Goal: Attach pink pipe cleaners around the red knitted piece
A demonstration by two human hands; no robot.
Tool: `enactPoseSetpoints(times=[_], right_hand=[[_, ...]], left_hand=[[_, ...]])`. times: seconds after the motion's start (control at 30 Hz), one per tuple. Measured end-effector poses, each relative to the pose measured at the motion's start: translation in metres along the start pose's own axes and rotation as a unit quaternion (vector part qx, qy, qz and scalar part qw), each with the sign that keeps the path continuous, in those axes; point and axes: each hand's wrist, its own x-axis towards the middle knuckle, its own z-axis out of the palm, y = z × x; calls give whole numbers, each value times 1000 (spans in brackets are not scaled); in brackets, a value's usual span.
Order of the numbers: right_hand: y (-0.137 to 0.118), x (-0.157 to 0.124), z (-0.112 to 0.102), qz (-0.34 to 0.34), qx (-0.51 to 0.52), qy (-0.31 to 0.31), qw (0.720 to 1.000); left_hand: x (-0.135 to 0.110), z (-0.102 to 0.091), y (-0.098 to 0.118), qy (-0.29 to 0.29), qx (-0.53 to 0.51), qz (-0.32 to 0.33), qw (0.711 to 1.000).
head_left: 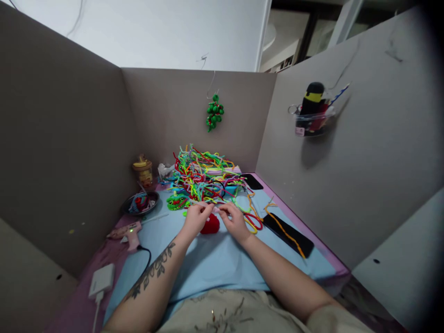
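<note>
Above the blue cloth, my left hand [198, 218] and my right hand [234, 222] are close together, fingertips pinched. Between them runs a small pale pink piece [215, 209], which looks like a pipe cleaner; its exact shape is too small to make out. Just below the fingers sits a rounded red fuzzy piece [211, 225], partly behind my left hand. Whether a hand touches it I cannot tell. Beyond the hands rises a tangled heap of coloured pipe cleaners [204, 178]. Scissors with red and yellow handles [255, 223] lie right of my right hand.
At left are a pink glue gun [130, 233], a white power block [101, 280], a dark bowl [125, 207] and a cup [143, 173]. A green fuzzy head [176, 202] lies before the heap. A black slab [294, 238] and phone [253, 181] are at right. Grey partitions [197, 88] enclose the table.
</note>
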Motion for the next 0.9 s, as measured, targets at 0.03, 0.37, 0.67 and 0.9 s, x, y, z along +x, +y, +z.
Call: enactPoseSetpoints(times=[0.03,0.37,0.67,0.9], right_hand=[[1,1,0,12,17,-10,1000],[8,2,0,116,163,-119,973],[-3,9,-2,189,246,-42,950],[-2,6,0,163,175,2,971]], left_hand=[[0,-1,0,-2,18,21,1000],[0,-9,-1,-68,72,106,989],[-3,-8,2,-38,89,103,990],[-3,-6,3,-43,85,95,991]])
